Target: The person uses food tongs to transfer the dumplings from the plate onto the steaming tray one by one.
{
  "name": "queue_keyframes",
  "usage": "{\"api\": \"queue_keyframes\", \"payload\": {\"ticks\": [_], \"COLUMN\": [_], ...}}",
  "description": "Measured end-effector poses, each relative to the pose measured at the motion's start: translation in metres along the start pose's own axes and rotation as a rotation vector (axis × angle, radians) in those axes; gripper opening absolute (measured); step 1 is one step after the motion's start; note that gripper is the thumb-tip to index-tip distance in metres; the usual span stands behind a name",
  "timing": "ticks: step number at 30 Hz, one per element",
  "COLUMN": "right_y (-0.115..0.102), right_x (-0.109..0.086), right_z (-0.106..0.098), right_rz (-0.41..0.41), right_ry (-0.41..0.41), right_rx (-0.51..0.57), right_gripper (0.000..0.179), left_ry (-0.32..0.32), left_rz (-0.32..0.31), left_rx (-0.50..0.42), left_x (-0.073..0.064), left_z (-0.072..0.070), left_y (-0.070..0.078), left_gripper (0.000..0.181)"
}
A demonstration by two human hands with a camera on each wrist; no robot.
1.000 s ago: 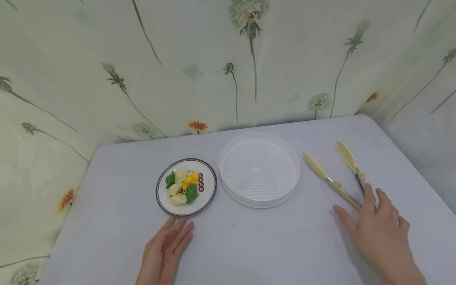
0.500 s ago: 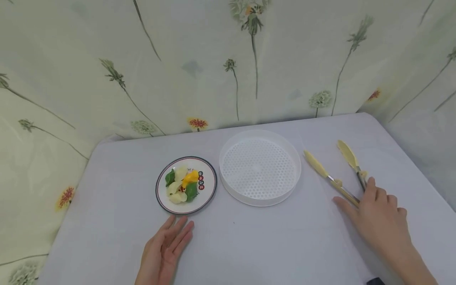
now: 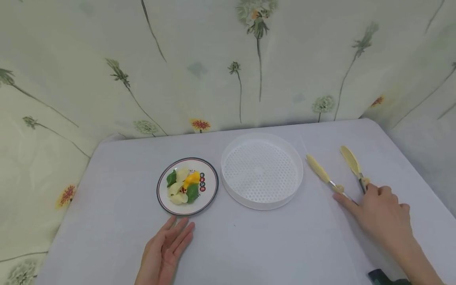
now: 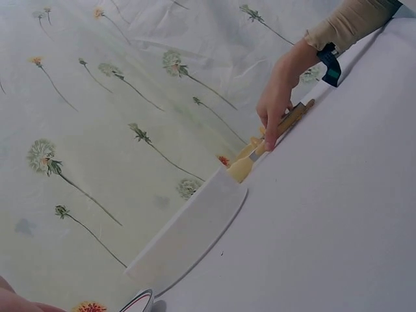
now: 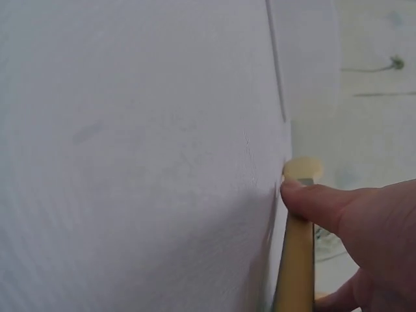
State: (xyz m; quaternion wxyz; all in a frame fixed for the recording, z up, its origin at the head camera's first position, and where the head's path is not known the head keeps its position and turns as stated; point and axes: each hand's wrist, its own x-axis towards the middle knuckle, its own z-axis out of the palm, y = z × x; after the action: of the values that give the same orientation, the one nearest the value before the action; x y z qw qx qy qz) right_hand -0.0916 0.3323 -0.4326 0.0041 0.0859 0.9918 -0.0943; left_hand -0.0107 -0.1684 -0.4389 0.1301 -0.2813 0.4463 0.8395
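Compared with a second ago, the right hand [image 3: 384, 215] has slid forward along the tongs [image 3: 318, 168], to the right of the round perforated tray [image 3: 261, 172], while the left hand [image 3: 164, 249] has kept its place to the tray's front left; the right thumb lies against the tongs arm nearer the tray, with the fingers bent over the other arm, so the hand has hold of the tongs across their width; their two yellow heads stand spread apart beyond the fingers, pointing away from the person, one of them just beside the tray's right wall.

The left fingers are extended and loosely spread, gripping nothing; their tips lie right at the near rim of the plate [image 3: 194, 164], and whether they touch it I cannot tell; the plate sits just left of the tray and carries pale pieces [image 3: 174, 189], green pieces [image 3: 192, 192] and a yellow piece [image 3: 192, 180].

Around the tray spreads a white-covered table [image 3: 270, 245]; behind it hangs a flowered cloth [image 3: 171, 39]; well to the tray's front right, a dark strap [image 4: 331, 68] shows at the right wrist.
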Motion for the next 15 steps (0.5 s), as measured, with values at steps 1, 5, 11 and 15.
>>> {"api": "queue_keyframes", "payload": {"ticks": [1,5,11,15], "right_y": [0.0,0.001,0.0,-0.001], "right_x": [-0.001,-0.002,-0.003,-0.007], "right_z": [0.0,-0.003,-0.008,-0.011], "right_rz": [0.011,0.052,0.055,0.036], "right_ry": [-0.019,-0.085,-0.104,-0.036], "right_rx": [0.018,0.094,0.134,0.112], "right_gripper": [0.096,0.113,0.118,0.113], "left_ry": [-0.001,0.0,-0.001,-0.009], "left_rz": [-0.003,-0.008,-0.008,-0.007], "left_rx": [0.0,0.004,-0.002,-0.004], "left_x": [0.0,-0.001,-0.001,-0.001], "left_z": [0.0,-0.001,0.0,-0.001], "left_y": [0.0,0.0,0.0,0.001], "left_gripper": [0.069,0.068,0.067,0.067]}}
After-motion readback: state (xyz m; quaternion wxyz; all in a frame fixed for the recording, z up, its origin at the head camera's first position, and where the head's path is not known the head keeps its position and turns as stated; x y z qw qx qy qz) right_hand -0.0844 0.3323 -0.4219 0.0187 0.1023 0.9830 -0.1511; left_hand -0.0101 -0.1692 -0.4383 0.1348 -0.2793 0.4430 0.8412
